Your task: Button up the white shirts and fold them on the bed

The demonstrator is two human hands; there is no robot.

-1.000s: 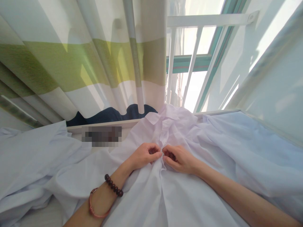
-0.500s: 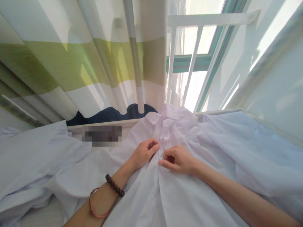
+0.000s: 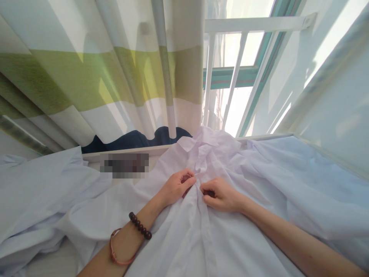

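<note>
A white button-up shirt point(image 3: 178, 234) lies spread out in front of me, its collar point(image 3: 198, 142) pointing away toward the window. My left hand point(image 3: 178, 186) pinches one front edge of the shirt below the collar, thumb and forefinger closed on the cloth. Close on the right, my right hand point(image 3: 220, 195) has its fingers curled in and grips the opposite front edge along the placket. A small gap separates the two hands. Any button between the fingertips is too small or hidden to make out.
Another white cloth point(image 3: 43, 200) lies heaped at the left. Beyond the shirt hang a white and green curtain point(image 3: 115, 80) and a white railing point(image 3: 256, 25) before the window. A pixelated dark object point(image 3: 123, 165) lies on the surface behind the left sleeve.
Both hands have shifted slightly to the right. The shirt's front edges between them have moved right too, and the placket below now hangs in a different fold.
</note>
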